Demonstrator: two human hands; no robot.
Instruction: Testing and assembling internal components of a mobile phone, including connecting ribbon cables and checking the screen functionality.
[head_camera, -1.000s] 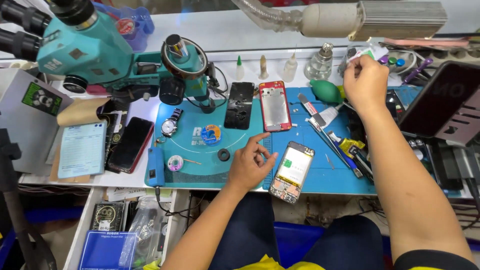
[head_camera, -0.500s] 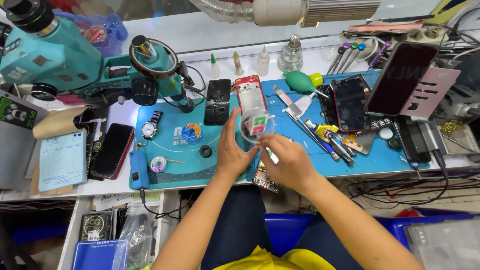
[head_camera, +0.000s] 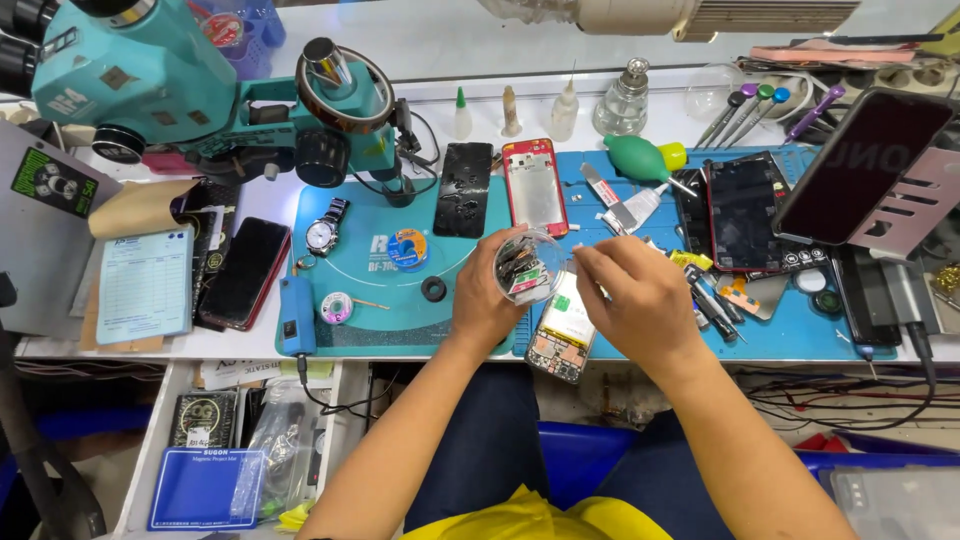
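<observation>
My left hand holds a small clear round container filled with small electronic parts, lifted above the blue work mat. My right hand is beside it on the right, fingertips pinched at the container's rim; whether they hold a part I cannot tell. Under both hands lies an opened phone with its board and battery showing, hanging over the bench's front edge.
A teal microscope stands at the back left. A red phone frame, a black back cover, a wristwatch, solder reels, a green blower, tweezers and screwdrivers lie around. A dark phone sits left; open drawers below.
My right hand came back from the far right of the bench to the middle. My left hand has picked up the clear container and raised it over the opened phone.
</observation>
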